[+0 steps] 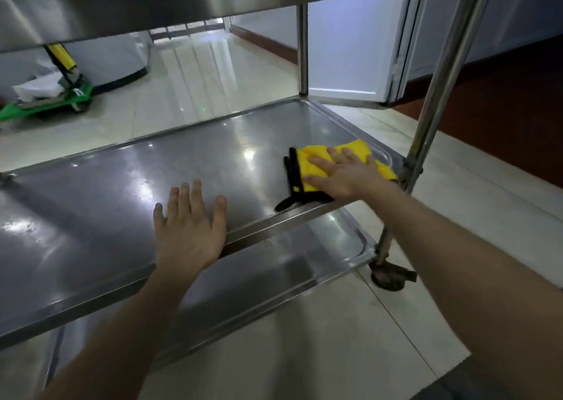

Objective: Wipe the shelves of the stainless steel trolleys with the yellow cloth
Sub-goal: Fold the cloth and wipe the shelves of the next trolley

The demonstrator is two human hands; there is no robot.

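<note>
The right hand (341, 174) had no closed grip: its fingers lay straight and spread, palm flat, pressing down on the folded yellow microfibre cloth with black edging (316, 151). I judge that a flat palm spread the pressure across the cloth so that it would slide without bunching. The cloth sat on the flat stainless steel middle shelf (122, 192), close to its near right corner, with a black strip trailing towards the front lip. The left hand (189, 232) was likewise wide and flat, resting bare on the same shelf at its front edge, well apart from the cloth. It probably steadied the person, and perhaps the wheeled trolley, against the push.

In all there were two hands, one cloth and three shelves: the middle one, the steel lower shelf (304, 262) beneath it and the underside of the top shelf (122, 6). Two round steel posts showed, rear (302, 49) and front (441, 80), along with one grimy caster (390, 274).
</note>
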